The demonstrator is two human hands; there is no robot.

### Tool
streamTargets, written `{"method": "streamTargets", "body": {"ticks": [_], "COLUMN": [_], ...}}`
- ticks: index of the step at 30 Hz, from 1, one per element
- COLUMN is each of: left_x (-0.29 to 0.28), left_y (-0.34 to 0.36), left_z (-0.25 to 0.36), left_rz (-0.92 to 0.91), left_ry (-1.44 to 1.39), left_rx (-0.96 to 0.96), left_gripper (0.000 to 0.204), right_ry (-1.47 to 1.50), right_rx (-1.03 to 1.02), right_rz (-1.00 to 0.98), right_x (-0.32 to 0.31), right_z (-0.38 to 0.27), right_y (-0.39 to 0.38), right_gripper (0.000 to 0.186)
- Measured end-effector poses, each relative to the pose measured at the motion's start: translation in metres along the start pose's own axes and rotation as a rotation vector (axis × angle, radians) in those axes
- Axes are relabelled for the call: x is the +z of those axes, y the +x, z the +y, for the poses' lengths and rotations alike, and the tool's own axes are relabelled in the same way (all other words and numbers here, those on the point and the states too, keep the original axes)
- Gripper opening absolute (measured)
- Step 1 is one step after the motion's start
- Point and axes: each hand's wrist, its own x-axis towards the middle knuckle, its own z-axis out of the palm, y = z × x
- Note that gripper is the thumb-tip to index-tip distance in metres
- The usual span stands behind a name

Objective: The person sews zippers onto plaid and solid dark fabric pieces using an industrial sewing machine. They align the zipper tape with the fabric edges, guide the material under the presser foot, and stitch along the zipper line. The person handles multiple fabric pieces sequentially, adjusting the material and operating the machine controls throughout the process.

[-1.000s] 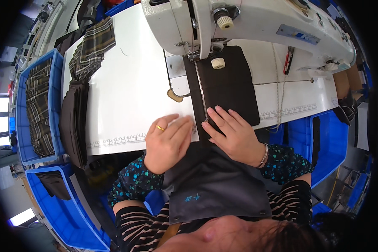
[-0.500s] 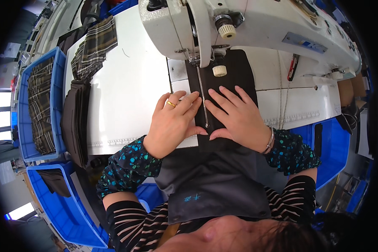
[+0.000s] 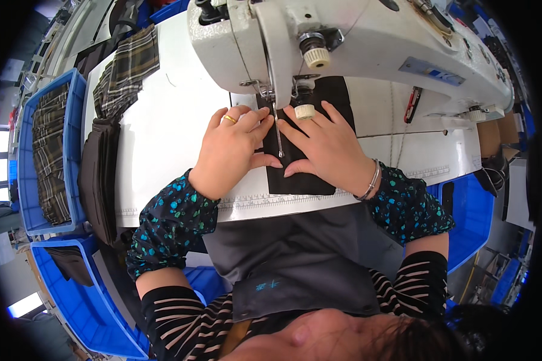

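A dark brown fabric piece [image 3: 304, 183] lies flat on the white sewing table, its far part under the head of a white sewing machine [image 3: 367, 42]. Along the fabric runs a metal zipper [image 3: 279, 139], its pull at the near end. My left hand [image 3: 230, 147] rests on the fabric's left edge, fingertips beside the zipper close to the presser foot [image 3: 267, 95]. On the other side my right hand [image 3: 328, 144] lies flat on the fabric, fingers spread. The two thumbs point toward each other just below the zipper pull. Neither hand grips anything.
To the left, dark folded pieces [image 3: 98, 180] and plaid fabric [image 3: 126, 66] lie at the table's edge. A blue bin [image 3: 75, 150] holds more plaid cloth; another blue bin [image 3: 96, 301] stands nearer. A red-black cutter [image 3: 412, 104] lies right, above a blue crate [image 3: 473, 210].
Both hands and the fabric with its zipper have slid away from me, further under the machine head. The near fabric edge now lies on the table, and the printed ruler strip shows below it.
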Motion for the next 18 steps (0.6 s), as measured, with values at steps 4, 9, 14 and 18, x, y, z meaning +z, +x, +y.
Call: {"method": "streamTargets", "body": {"ticks": [4, 9, 14, 18], "left_x": [-0.002, 0.001, 0.012, 0.02], "left_y": [0.008, 0.009, -0.001, -0.019], "left_z": [-0.007, -0.009, -0.005, 0.01], "left_rz": [0.029, 0.046, 0.127, 0.161], "left_ry": [0.049, 0.031, -0.095, -0.209], "left_rx": [0.011, 0.008, -0.045, -0.068], "left_gripper": [0.076, 0.076, 0.069, 0.055], "right_ry": [0.013, -0.001, -0.013, -0.028], "right_rx": [0.007, 0.021, 0.012, 0.016], "right_rz": [0.004, -0.004, -0.028, -0.038], "right_x": [0.003, 0.004, 0.001, 0.001], "right_z": [0.009, 0.009, 0.009, -0.004], "right_y": [0.009, 0.009, 0.008, -0.002], "right_gripper": [0.083, 0.082, 0.085, 0.079]}}
